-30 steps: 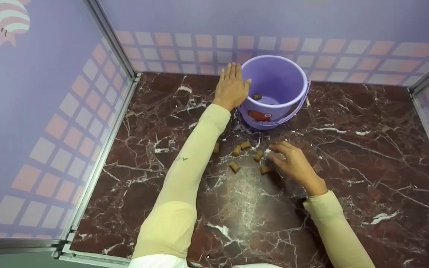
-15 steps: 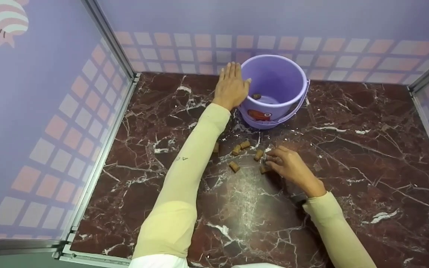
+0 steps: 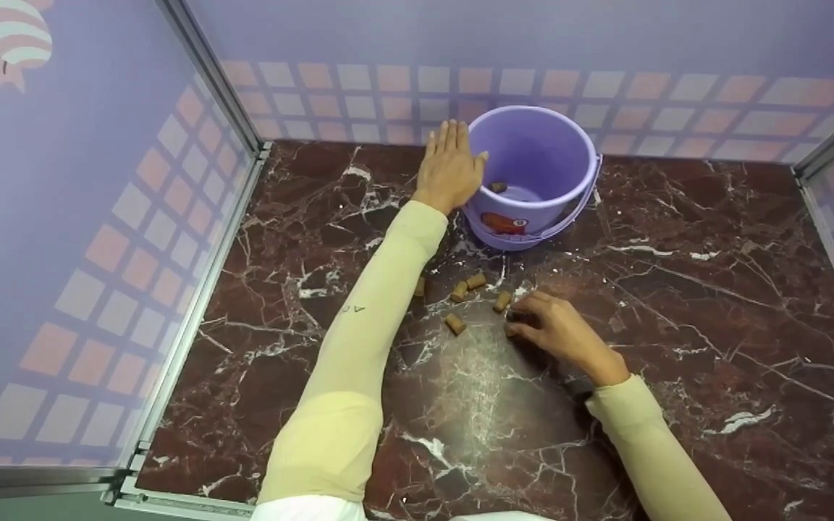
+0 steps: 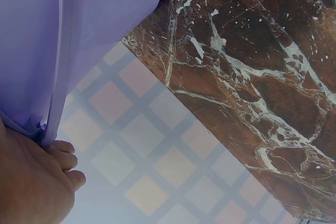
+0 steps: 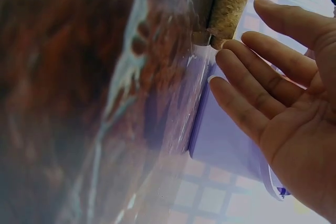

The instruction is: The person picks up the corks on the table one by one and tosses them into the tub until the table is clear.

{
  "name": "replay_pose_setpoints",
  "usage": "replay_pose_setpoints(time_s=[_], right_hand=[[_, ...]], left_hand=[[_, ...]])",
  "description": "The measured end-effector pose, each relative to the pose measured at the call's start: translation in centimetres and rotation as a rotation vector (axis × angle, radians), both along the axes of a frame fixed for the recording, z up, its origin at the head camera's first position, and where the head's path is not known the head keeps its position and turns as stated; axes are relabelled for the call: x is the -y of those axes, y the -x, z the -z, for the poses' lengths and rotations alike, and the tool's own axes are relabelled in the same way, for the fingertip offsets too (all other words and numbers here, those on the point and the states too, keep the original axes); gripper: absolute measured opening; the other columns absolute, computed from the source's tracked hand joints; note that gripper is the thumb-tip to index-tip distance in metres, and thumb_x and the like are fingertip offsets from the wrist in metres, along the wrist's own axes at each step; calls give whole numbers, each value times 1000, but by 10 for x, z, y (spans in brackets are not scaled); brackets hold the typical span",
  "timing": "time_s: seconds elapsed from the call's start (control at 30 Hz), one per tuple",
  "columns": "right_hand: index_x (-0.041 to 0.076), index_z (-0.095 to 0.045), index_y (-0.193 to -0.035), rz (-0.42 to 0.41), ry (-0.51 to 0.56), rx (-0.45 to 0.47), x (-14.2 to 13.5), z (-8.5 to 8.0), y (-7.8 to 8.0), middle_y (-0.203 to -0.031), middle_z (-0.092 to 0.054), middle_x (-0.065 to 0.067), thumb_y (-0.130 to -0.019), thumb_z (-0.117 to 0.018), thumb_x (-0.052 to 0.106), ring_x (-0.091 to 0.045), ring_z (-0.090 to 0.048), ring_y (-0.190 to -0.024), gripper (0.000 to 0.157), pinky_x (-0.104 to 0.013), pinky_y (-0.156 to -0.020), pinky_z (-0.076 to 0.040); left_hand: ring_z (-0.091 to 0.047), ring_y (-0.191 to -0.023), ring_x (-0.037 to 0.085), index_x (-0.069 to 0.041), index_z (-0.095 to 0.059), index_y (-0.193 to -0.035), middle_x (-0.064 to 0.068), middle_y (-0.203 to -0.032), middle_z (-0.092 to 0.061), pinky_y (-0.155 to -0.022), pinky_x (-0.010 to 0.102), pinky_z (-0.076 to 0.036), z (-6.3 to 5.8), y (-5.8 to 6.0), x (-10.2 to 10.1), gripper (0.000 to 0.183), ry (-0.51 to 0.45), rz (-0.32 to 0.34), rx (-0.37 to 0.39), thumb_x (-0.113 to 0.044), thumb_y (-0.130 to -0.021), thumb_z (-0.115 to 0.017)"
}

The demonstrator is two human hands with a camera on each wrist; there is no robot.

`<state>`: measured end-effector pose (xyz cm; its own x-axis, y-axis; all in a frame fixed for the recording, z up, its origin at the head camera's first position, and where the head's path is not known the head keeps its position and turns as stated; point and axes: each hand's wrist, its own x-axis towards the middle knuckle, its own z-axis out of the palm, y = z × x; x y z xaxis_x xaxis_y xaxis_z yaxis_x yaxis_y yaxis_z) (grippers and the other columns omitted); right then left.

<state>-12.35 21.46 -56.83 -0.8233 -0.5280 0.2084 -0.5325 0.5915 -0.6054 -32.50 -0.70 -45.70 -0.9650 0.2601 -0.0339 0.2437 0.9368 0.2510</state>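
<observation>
My left hand [image 3: 451, 170] rests on the left rim of a purple bucket [image 3: 533, 155], its fingers straight. In the left wrist view that hand [image 4: 31, 182] lies at the bucket's rim, by the purple handle [image 4: 62, 72]. My right hand [image 3: 562, 329] reaches low over the tabletop, thumb and fingers parted around a brown cork [image 3: 510, 329], mostly hidden in the head view. The right wrist view shows the cork [image 5: 229, 11] just beyond the spread fingertips [image 5: 223, 56]. Another cork [image 3: 502, 302] lies close to the index finger. Inside the bucket is one cork [image 3: 498, 187].
Several corks lie on the dark red marbled tabletop [image 3: 677, 311] in front of the bucket, among them one cork [image 3: 455, 324] and a close pair [image 3: 468, 286]. A further cork [image 3: 419, 287] is partly behind the left sleeve. Purple checked panels [image 3: 359, 87] enclose the back and sides.
My right hand has moved slightly left and down, so its thumb and fingers now stand around the nearest cork. The left hand, bucket and other corks have stayed put.
</observation>
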Motion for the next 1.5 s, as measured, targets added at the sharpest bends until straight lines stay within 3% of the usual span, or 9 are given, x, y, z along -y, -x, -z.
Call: replay_pose_setpoints(time_s=[0.3, 0.93, 1.5], right_hand=[[-4, -76, -113, -31, -20, 23, 1, 2, 0, -110, -75, -15, -89, -86, 8, -35, -73, -100, 28, -51, -94, -60], [-1, -78, -111, -103, -53, -32, 6, 2, 0, -108, -76, -14, -88, -84, 3, -34, -71, -101, 24, -51, -95, -59], [0, -79, -107, -88, -66, -16, 9, 1, -3, -102, -75, -12, -88, -83, 1, -32, -70, -96, 20, -49, -88, -61]], left_hand=[[-4, -163, 30, 2, -11, -168, 20, -176, -9, -129, 39, 11, 0, -1, 0, 73, -20, -9, 7, -43, -115, -29], [-2, -163, 30, 2, -8, -168, 19, -176, -6, -128, 40, 11, 0, 0, 0, 73, -4, 4, 19, -43, -115, -27], [-5, -163, 31, 3, -10, -168, 19, -176, -8, -129, 41, 8, 0, 1, -1, 73, 15, 6, 9, -44, -115, -27]])
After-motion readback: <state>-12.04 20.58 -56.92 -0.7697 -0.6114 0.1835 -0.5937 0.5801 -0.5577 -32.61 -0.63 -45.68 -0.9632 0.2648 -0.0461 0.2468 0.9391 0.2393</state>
